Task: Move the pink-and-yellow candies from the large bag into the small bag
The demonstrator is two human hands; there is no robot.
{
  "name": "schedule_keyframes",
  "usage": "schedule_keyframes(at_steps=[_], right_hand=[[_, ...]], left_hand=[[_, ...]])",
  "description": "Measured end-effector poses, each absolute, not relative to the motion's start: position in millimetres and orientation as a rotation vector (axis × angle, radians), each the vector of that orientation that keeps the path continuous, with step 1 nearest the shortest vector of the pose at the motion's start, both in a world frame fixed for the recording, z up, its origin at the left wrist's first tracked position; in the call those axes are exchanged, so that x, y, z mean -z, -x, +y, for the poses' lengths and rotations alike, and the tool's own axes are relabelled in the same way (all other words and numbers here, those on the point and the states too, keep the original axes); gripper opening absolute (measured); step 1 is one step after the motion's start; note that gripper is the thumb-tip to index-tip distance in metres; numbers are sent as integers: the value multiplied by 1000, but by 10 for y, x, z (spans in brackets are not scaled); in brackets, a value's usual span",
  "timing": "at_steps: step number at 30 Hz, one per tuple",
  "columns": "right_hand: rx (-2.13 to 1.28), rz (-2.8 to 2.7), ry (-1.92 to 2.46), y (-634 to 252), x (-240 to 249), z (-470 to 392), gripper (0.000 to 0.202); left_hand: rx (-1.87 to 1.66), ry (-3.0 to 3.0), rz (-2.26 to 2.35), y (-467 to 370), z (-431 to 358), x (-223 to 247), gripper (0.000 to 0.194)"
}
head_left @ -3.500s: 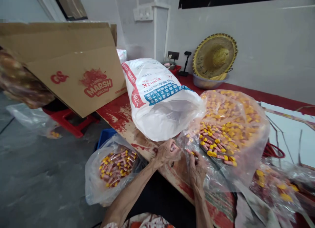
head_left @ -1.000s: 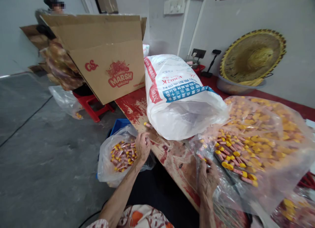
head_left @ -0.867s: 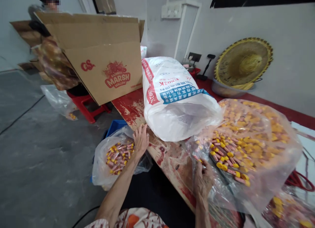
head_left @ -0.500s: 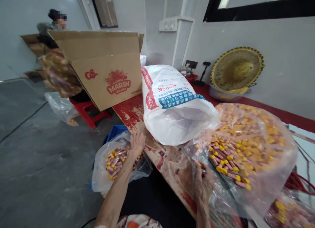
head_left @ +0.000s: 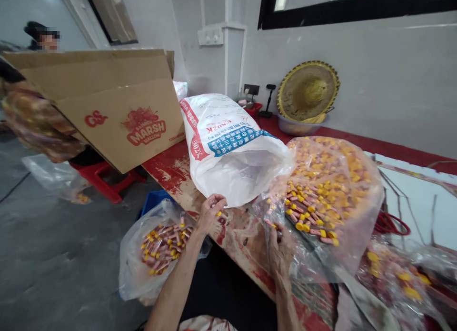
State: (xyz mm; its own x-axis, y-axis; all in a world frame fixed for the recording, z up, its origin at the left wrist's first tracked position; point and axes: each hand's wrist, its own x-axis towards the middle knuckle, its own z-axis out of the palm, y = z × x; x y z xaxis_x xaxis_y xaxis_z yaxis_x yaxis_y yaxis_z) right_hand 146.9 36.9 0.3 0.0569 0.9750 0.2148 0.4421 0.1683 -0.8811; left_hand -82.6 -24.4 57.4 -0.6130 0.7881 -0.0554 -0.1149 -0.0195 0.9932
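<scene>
White sack (head_left: 235, 145) near left hand (head_left: 212, 211)

On the cardboard box (head_left: 117, 97) at your left, you had a red "GS" mark and a red splash logo (head_left: 144, 127) reading "MARSH MALLOW"; its smaller top word was blurred. The white sack (head_left: 232, 171) before you bore a red code with "802K", repeated along its red stripe (head_left: 194, 133). Chinese characters ran across its blue band (head_left: 237, 143), too blurred to read surely.
</scene>
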Motion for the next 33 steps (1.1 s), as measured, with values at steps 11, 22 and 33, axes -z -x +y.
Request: schedule_keyframes(at_steps=[11, 22, 33], right_hand=[[-807, -1540, 1430, -1513, 80, 399, 74], [-782, -1513, 1450, -1500, 106, 398, 80], [-686, -1586, 1409, -1515, 93, 389, 75]], left_hand=[[-1681, -895, 1796, 285, -18, -180, 25], [-1680, -984, 1798, 312, -99, -27, 13], [-2077, -491, 2335, 746, -661, 31, 22]])
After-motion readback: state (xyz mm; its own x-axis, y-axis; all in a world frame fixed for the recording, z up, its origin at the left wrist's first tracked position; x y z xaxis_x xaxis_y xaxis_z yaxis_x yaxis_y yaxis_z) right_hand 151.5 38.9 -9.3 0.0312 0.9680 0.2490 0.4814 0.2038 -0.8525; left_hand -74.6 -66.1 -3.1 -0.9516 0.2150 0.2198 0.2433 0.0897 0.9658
